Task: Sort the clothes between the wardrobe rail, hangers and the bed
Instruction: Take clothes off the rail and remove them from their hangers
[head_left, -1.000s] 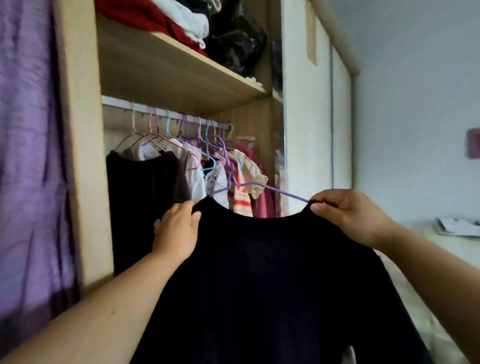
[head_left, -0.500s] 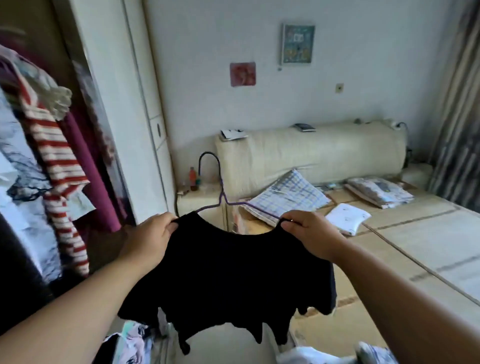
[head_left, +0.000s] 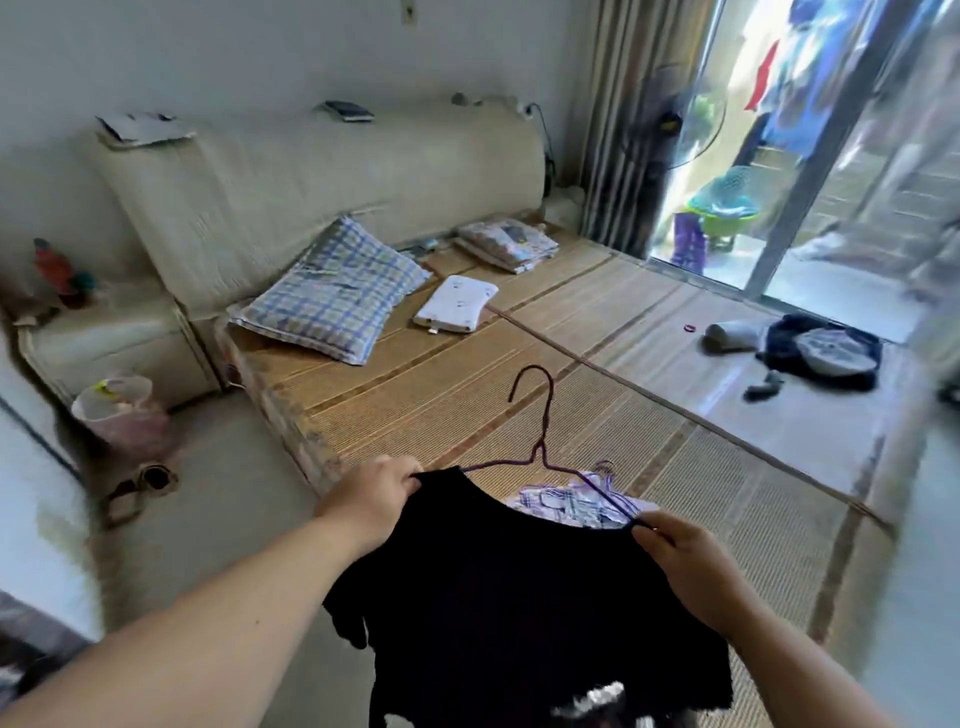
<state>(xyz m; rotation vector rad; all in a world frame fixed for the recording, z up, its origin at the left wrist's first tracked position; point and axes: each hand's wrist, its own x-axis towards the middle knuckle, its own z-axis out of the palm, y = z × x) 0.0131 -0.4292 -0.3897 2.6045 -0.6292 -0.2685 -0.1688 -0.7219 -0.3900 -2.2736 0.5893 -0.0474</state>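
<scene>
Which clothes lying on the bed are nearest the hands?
The purple-and-white checked garment, showing just past the neckline of the black top; the dark heap lies far off at the right edge of the bed.

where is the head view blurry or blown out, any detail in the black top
Head view: glass door at right blown out and motion-smeared; room edges bowed by the wide lens; black top a flat dark mass, no folds visible; purple hanger sharp.

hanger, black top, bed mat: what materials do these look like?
Hanger: thin wire, probably metal with purple coating; slim rod, twisted neck. Black top: soft matte fabric, weave unclear; hangs limp. Bed mat: woven bamboo or straw, matte; fine ribbing, darker seam strips.
</scene>
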